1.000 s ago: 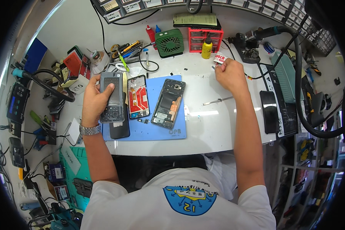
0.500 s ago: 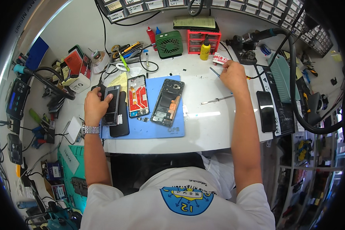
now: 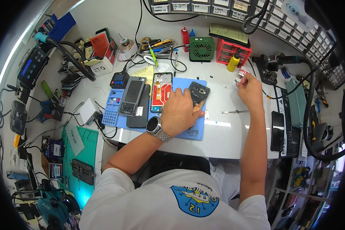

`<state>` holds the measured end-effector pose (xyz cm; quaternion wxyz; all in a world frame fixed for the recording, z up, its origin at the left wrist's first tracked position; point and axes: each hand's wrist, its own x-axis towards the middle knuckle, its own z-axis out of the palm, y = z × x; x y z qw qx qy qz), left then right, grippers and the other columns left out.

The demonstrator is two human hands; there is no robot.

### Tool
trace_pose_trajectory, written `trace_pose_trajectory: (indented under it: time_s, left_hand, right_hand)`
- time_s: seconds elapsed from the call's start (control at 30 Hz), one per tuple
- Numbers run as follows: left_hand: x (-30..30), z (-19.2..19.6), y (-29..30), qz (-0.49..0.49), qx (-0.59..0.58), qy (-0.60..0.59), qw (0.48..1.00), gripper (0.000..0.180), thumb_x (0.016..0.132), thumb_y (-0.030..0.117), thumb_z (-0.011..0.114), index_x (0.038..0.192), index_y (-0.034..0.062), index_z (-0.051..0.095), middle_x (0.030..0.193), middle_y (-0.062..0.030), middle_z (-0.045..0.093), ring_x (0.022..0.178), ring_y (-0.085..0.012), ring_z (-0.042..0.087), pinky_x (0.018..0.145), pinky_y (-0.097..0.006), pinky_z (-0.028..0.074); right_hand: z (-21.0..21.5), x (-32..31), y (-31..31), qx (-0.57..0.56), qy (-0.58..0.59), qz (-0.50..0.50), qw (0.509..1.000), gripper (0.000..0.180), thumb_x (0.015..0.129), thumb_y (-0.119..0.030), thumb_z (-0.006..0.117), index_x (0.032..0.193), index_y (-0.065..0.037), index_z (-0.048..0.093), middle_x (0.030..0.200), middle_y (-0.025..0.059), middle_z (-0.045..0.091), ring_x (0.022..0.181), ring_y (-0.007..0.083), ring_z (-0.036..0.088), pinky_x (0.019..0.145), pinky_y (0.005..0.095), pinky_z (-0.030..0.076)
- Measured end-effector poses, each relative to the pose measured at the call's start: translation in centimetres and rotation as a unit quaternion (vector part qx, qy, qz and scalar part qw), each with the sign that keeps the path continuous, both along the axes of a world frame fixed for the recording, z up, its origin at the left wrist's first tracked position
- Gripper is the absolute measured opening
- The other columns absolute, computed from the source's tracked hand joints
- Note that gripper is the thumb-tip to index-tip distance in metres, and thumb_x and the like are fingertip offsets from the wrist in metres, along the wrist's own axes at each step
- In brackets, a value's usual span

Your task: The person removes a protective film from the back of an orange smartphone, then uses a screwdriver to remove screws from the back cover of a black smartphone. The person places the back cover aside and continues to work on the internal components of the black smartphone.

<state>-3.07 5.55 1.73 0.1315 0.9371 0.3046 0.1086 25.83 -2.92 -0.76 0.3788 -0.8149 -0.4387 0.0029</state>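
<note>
My left hand [image 3: 180,111], a metal watch at its wrist, reaches palm down over the blue mat [image 3: 186,134], its thumb apart from the fingers. Beneath and beside it lie an opened phone housing [image 3: 199,92], partly covered by the hand, and a phone frame with a red inner panel [image 3: 160,94]. Whether the hand presses on either cannot be made out. My right hand [image 3: 250,92] is pinched on a thin blue-grey tool [image 3: 236,81], mostly hidden by the fingers. Behind that hand is a red and white packet [image 3: 243,71]. A slim metal tool [image 3: 234,112] lies on the table in front.
Left on the mat are a grey-black phone part [image 3: 132,96], a black phone [image 3: 138,122] and a blue parts tray [image 3: 111,111]. Behind stand a green fan [image 3: 201,49], yellow bottle [image 3: 233,62] and red drawer box [image 3: 223,53]. Another black phone [image 3: 277,131] lies right.
My left hand has left the grey-black phone part and moved right over the opened phones. My right hand still pinches the thin tool, of which less shows. The view has shifted.
</note>
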Motion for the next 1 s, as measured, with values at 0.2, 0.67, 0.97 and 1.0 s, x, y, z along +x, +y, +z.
trace_pose_trajectory:
  time_s: [0.2,0.67,0.97,1.0]
  left_hand:
    - [0.5,-0.1,1.2,0.064,-0.052,0.016,0.996,0.090,0.079,0.045,0.095,0.127,-0.0220,0.059,0.105,-0.0333,0.065,0.106,-0.0461,0.066,0.094,-0.048,0.056]
    - [0.4,-2.9,3.9,0.108,-0.335,-0.187,0.917,0.053,0.094,0.029,0.086,0.121,-0.0110,0.065,0.082,-0.0131,0.070,0.075,-0.0193,0.071,0.063,-0.037,0.053]
    - [1.3,-5.8,5.5,0.142,-0.528,-0.387,0.743,0.041,0.105,0.005,0.070,0.136,-0.0086,0.046,0.110,-0.0167,0.074,0.090,-0.0191,0.076,0.075,-0.033,0.064]
    - [1.4,-6.1,5.8,0.139,-0.530,-0.396,0.737,0.037,0.105,0.004,0.070,0.133,-0.0068,0.047,0.108,-0.0168,0.073,0.088,-0.0203,0.076,0.073,-0.035,0.065]
  right_hand:
    - [-0.8,-1.8,1.3,0.048,0.007,0.027,0.998,0.014,0.091,-0.003,0.079,0.093,0.003,0.067,0.079,0.0125,0.069,0.069,0.0228,0.065,0.070,0.0359,0.054]
    - [5.0,-10.4,12.6,0.167,-0.137,0.238,0.947,0.015,0.098,-0.014,0.080,0.099,0.001,0.076,0.096,0.0169,0.071,0.085,0.0344,0.072,0.077,0.0423,0.059]
    - [4.4,-13.3,28.3,-0.165,-0.366,0.334,0.853,0.025,0.084,-0.013,0.078,0.108,-0.005,0.084,0.123,0.0240,0.075,0.120,0.0393,0.069,0.107,0.0468,0.050]
    - [4.2,-13.6,28.9,-0.179,-0.343,0.342,0.856,0.025,0.085,-0.013,0.077,0.107,-0.005,0.084,0.123,0.0231,0.076,0.119,0.0393,0.070,0.107,0.0468,0.050]
